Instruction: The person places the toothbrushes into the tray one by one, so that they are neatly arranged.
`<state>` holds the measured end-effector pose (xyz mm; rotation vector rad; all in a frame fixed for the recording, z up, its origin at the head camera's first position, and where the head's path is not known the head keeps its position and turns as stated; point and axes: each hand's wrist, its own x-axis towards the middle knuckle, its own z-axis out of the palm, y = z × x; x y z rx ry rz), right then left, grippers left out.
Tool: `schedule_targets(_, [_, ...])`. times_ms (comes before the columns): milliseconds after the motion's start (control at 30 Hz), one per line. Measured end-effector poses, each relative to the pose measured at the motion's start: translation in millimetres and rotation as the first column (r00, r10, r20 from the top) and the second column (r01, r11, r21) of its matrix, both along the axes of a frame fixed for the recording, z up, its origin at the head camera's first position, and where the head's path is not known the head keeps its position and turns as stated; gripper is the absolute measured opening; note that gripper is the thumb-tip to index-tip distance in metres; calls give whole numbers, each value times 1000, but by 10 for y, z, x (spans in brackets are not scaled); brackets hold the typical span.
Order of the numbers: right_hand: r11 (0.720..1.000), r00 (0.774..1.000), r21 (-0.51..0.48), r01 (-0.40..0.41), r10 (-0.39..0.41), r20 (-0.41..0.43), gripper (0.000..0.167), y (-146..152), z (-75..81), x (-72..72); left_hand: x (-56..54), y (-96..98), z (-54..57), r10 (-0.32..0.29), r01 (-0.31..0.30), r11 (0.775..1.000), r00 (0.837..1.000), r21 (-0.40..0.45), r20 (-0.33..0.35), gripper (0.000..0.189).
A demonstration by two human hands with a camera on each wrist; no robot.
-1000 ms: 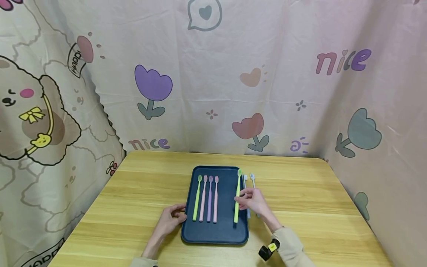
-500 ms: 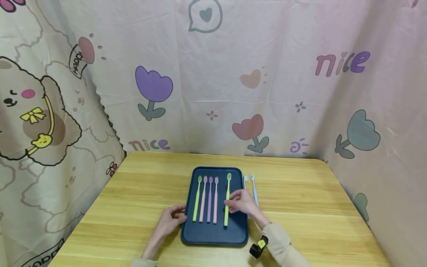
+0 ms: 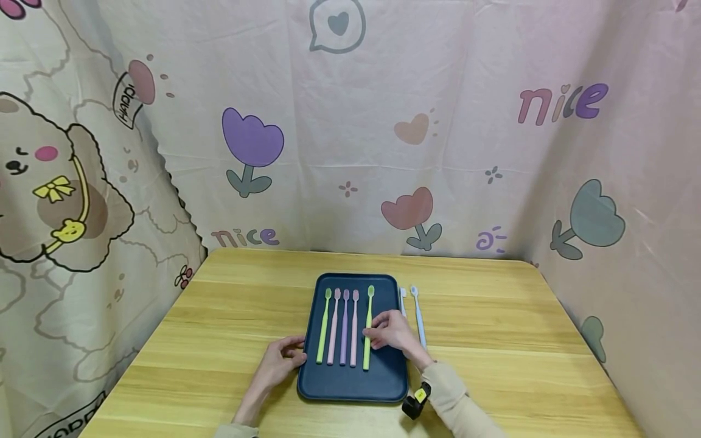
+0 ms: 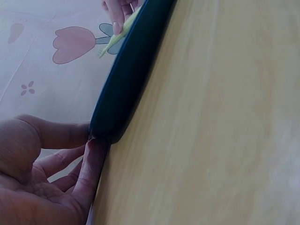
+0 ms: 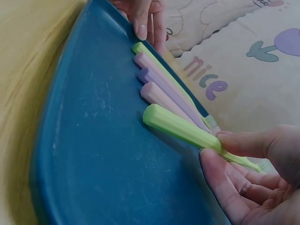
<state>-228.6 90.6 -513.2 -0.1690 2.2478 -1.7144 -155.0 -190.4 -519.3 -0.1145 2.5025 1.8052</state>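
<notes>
A dark blue tray point(image 3: 350, 386) lies on the wooden table, with a row of toothbrushes on its left half. In that row are a green toothbrush point(image 3: 324, 328), a pink one, a purple toothbrush point(image 3: 344, 328) and another pink toothbrush point(image 3: 354, 328). Right of them, my right hand point(image 3: 393, 331) pinches a second green toothbrush point(image 5: 176, 124) between thumb and fingers, bristle head pointing away. Its handle end looks slightly above the tray. My left hand point(image 3: 279, 362) grips the tray's left edge, thumb at the rim and fingers at the side, as the left wrist view shows.
Beyond the tray's right edge, a blue toothbrush point(image 3: 418, 316) lies on the table point(image 3: 493, 340). Another pale toothbrush point(image 3: 403, 294) is beside the rim, partly hidden by my right hand. A printed curtain point(image 3: 350, 121) hangs behind the table.
My right hand has carried the green toothbrush left from the tray's right edge, close to the row. The left hand stays at the tray's edge.
</notes>
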Motion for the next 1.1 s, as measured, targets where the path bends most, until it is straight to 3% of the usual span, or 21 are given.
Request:
schedule_targets(400, [999, 999, 51, 16, -14, -40, 24, -63, -67, -11, 5, -3, 11, -21, 21, 1000, 1000, -5, -15, 42])
schedule_targets(667, [990, 991, 138, 21, -2, -137, 20, -100, -72, 13, 6, 3, 10, -14, 14, 1000, 1000, -3, -7, 42])
schedule_targets(867, [984, 989, 177, 35, -9, -149, 19, -121, -81, 9, -9, 13, -10, 5, -6, 1000, 1000, -16, -2, 42])
schedule_targets(1100, [981, 984, 192, 35, -1, -176, 20, -117, -99, 1, 9, 4, 16, -13, 13, 1000, 1000, -14, -5, 42])
